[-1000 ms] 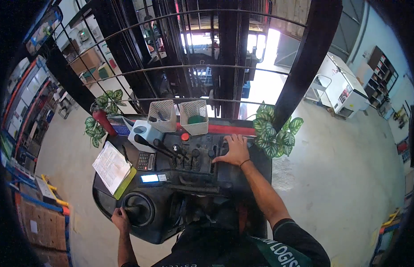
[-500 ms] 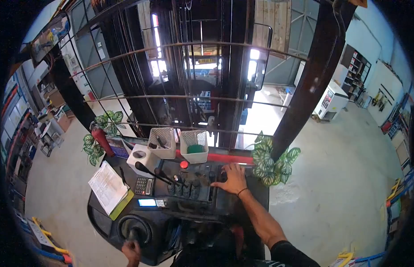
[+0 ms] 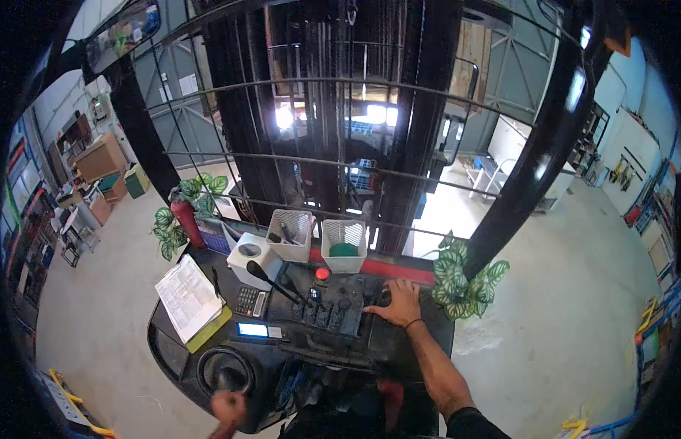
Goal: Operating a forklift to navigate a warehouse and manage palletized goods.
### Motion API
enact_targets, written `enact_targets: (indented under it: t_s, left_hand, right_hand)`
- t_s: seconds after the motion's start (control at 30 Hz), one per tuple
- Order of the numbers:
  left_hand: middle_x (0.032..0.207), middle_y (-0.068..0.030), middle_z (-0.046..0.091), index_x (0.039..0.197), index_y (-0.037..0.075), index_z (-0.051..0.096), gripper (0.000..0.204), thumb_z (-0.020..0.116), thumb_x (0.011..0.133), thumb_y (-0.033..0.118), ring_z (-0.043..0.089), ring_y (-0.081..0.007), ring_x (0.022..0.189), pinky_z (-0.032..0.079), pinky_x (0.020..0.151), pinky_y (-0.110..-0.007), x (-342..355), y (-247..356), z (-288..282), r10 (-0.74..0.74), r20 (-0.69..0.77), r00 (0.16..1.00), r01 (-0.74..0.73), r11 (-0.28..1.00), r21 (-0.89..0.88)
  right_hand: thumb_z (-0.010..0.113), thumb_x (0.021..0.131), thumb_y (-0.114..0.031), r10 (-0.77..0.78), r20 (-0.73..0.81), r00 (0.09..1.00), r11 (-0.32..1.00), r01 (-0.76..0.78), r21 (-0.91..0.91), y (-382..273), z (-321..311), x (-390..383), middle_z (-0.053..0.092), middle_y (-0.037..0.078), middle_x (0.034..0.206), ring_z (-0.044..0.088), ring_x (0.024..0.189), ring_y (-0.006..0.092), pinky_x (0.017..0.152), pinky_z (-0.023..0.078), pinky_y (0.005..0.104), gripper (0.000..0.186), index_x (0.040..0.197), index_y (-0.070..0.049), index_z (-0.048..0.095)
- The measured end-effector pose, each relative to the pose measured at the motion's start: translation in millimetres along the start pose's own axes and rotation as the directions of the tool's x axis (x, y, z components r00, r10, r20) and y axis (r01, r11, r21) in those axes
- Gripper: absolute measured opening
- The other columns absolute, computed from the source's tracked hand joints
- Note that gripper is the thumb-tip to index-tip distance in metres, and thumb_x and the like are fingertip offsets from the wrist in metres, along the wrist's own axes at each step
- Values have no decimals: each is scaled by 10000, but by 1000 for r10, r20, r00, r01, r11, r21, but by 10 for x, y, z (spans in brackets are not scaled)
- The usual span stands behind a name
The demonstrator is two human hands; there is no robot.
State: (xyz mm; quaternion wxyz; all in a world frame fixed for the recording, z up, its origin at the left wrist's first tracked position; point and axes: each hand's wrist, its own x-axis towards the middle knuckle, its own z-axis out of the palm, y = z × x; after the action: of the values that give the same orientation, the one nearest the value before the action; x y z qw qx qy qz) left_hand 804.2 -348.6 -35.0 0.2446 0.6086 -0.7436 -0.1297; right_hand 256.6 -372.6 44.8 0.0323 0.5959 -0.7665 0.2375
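Right grip lies open-fingered on the control levers, whose row runs left-right across the dashboard.

This is a warehouse or industrial hall, seen from the driver's seat of a forklift. The black mast with its rails and chains rises straight ahead behind a wire guard, and a dashboard with a row of control levers, a red button and a steering wheel sits below. The bare concrete floor spreads wide on both sides. On the left stand storage racks with cardboard boxes and bins; on the right are blue walls and more shelving. Corrugated metal walls with steel bracing close off the back, where a bright doorway opens.
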Motion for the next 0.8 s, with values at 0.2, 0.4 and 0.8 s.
enact_targets:
  t_s: [0.2,0.4,0.8]
  left_hand:
    - [692,-169,690,741,-31,698,390,680,861,340,657,-321,598,505,584,-433,1365,-33,-29,-314,-188,931,286,944,-162]
    - [744,-204,703,713,-11,700,205,651,870,110,684,-295,728,526,750,-419,218,-257,324,112,-450,886,-207,964,-169]
    - [656,-204,656,595,20,637,334,729,822,247,632,-342,599,529,723,-457,90,433,298,306,-309,901,-282,952,122]
  right_hand:
    - [720,620,-823,-27,-7,1000,999,28,17,-20,-65,-21,593,121,1150,488,1190,318,1016,311,494,944,1166,-57,647]
    - [724,609,-828,35,-3,999,998,-35,53,62,31,-58,599,118,1148,492,1207,325,1045,302,502,931,1140,-67,656]
    - [739,590,-824,37,39,999,999,-38,25,35,-73,-16,594,126,1209,496,1237,320,1087,291,531,968,1187,-69,635]
